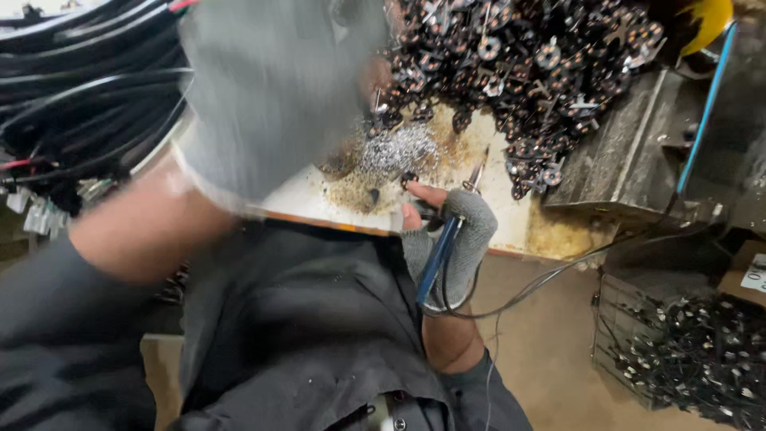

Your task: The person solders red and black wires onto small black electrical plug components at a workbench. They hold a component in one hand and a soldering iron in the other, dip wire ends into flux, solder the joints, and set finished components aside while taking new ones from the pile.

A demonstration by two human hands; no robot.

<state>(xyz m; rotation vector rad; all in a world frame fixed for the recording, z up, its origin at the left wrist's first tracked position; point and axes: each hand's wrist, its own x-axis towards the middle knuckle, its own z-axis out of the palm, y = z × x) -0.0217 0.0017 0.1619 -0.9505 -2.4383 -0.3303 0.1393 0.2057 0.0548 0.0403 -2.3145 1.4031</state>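
Soldering iron sits in the right hand, blue handle lying diagonally across the palm, thin metal tip pointing up and away toward the work surface. Right hand wears a grey knit fingerless glove; bare fingers curl over the handle, closed around it. Dark cord loops out from the handle's lower end and runs off to the right.

Left hand is raised close to the camera, heavily motion-blurred, in a grey glove with a bare wrist below it. Whether its fingers are apart or closed on anything cannot be told; it sits above and left of the iron, apart from it.

Just ahead of the iron tip: a small heap of silvery solder scraps, shiny and crumbly, on a white surface stained brown-yellow with an orange front edge. Beyond it, a large pile of small dark round parts with metal prongs, spreading across the top right. A second pile of small dark parts with pale bits fills a crate at the lower right.

Bundle of black cables runs across the upper left, glossy, with 1 red strand among them. Dirty metal block sits at right, a blue rod leaning by it. Person wears dark clothing.
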